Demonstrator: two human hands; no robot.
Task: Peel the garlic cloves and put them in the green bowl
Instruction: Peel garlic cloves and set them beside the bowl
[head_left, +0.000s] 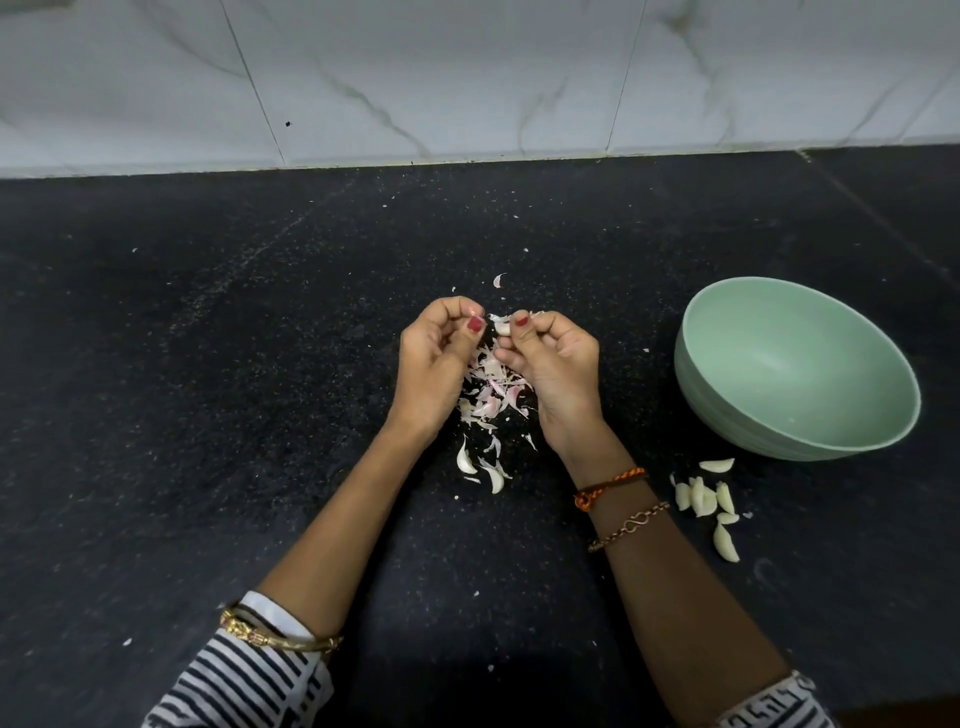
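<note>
I'm at a black speckled counter (208, 364) under a white marbled tile wall (467, 78), no writing readable. My left hand (434, 364) and right hand (553, 364) both pinch 1 garlic clove (503, 328) over the skins (491, 395). Peeled cloves (704, 501) lie beside the green bowl (727, 415)
</note>
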